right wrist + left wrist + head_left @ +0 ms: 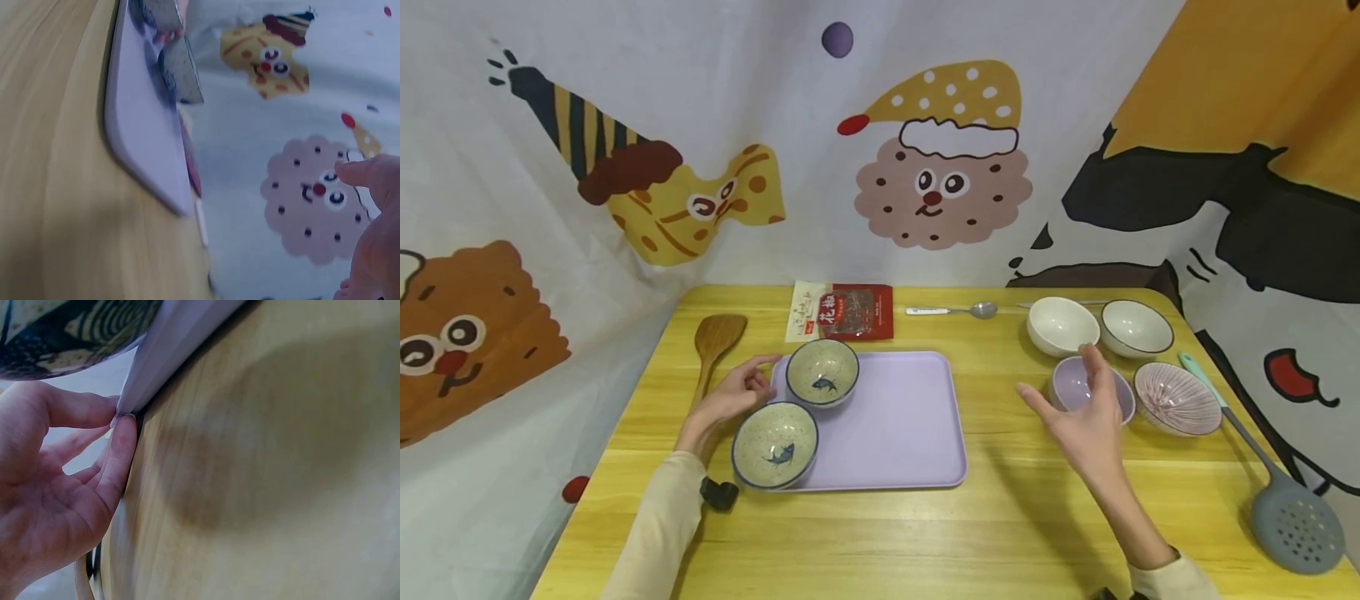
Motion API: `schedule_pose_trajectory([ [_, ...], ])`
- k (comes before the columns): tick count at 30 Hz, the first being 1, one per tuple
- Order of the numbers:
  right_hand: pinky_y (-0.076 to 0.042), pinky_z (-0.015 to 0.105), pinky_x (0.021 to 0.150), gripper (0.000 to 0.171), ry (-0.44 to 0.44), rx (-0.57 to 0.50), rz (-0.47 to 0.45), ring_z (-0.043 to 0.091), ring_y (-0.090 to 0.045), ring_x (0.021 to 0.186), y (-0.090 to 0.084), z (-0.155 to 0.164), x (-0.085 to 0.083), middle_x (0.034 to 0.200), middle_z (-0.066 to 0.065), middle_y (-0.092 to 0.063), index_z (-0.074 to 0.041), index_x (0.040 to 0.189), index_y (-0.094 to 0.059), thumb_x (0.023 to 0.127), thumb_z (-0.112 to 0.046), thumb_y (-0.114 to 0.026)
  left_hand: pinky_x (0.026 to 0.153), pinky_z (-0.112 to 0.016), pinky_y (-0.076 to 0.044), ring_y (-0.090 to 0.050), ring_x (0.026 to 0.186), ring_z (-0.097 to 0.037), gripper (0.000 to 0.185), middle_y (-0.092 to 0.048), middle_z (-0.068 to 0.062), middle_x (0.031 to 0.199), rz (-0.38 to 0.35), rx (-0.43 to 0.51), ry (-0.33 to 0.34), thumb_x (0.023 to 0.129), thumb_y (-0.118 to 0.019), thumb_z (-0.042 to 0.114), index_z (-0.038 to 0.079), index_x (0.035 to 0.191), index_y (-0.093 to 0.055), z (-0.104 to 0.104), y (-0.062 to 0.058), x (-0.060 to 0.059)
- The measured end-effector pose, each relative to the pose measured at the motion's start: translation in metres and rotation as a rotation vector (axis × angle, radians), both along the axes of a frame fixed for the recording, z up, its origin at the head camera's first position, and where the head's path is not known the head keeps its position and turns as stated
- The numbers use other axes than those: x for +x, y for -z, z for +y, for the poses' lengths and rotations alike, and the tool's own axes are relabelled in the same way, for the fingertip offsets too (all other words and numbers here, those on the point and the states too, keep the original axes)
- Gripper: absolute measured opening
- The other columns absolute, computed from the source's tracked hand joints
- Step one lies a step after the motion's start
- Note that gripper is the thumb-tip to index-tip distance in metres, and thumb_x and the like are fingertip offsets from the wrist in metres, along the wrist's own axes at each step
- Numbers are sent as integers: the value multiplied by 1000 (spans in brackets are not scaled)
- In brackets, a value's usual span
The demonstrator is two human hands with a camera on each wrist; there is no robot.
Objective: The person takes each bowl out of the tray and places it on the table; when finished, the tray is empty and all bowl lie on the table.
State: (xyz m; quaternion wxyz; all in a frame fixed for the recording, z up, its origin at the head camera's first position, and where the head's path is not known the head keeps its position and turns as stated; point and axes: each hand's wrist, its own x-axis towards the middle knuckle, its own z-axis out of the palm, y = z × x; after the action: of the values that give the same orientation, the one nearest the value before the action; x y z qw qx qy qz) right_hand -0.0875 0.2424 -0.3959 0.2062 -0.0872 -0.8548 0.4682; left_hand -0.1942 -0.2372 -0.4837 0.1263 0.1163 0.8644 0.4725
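A lavender tray (895, 433) lies mid-table with two fish-patterned bowls on its left side, one at the back (822, 372) and one at the front (775, 444). My left hand (766, 377) reaches the tray's left rim; in the left wrist view the left hand (119, 416) pinches the tray's rim (178, 337) between thumb and forefinger, below a fish bowl (69, 331). My right hand (1063, 379) hovers with its fingers spread and holds nothing, just above a small lavender bowl (1071, 385). In the right wrist view the right hand's fingers (375, 212) show at the lower right, far from the tray (150, 144).
Two white bowls (1062, 325) (1137, 327) and a pink striped bowl (1177, 398) stand at the right. A grey slotted spatula (1292, 521) lies by the right edge. A wooden spatula (715, 342), a red packet (842, 311) and a spoon (955, 311) lie at the back.
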Motion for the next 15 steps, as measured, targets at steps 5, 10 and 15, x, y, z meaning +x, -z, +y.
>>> schedule_pose_trajectory([
  [5, -26, 54, 122, 103, -145, 17, -2, 42, -32, 148, -10, -21, -10, 161, 22, -34, 1, 157, -28, 76, -18, -89, 66, -21, -45, -53, 78, -20, 62, -59, -22, 94, 5, -12, -4, 87, -56, -9, -8, 148, -41, 5, -8, 5],
  [10, -27, 59, 120, 105, -258, 36, -38, 46, -31, 148, -11, -39, -21, 162, 21, -33, -4, 159, -26, 77, -24, -89, 65, -21, -45, -53, 76, -20, 61, -58, -23, 93, -1, 6, 13, 87, -55, -9, -10, 147, -41, 8, -21, 10],
  [15, -27, 61, 119, 109, -351, 67, -72, 44, -30, 149, -7, -58, -41, 164, 18, -31, -6, 160, -24, 76, -29, -90, 65, -21, -46, -53, 77, -18, 64, -59, -21, 95, -10, 21, 8, 88, -57, -8, -7, 149, -40, 1, -1, 1],
])
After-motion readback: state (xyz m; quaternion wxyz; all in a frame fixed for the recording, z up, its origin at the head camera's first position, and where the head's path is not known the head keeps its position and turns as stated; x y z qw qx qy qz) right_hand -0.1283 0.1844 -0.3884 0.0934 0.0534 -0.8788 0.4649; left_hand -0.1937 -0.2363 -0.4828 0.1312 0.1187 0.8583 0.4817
